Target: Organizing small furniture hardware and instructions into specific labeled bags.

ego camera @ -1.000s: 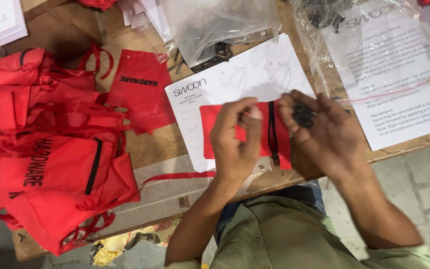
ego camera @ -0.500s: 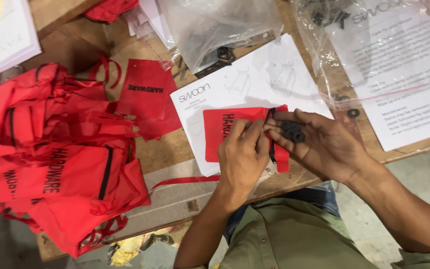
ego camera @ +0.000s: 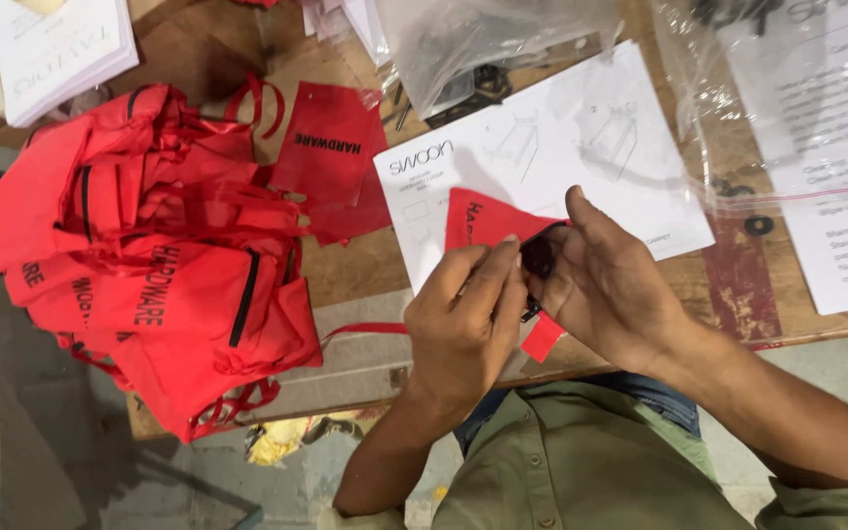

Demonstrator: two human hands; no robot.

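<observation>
Two hands meet at centre frame, left hand [ego camera: 463, 324] and right hand [ego camera: 606, 285] both pinched on a small red fabric zip pouch [ego camera: 488, 221] over the white instruction sheet [ego camera: 552, 128], while a heap of red pouches [ego camera: 139, 265] fills the left.

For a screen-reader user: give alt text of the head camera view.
Two bare hands, left hand and right hand, hold a small red zippered pouch over a white instruction sheet on a wooden table. A pile of red pouches lies to the left.
</observation>
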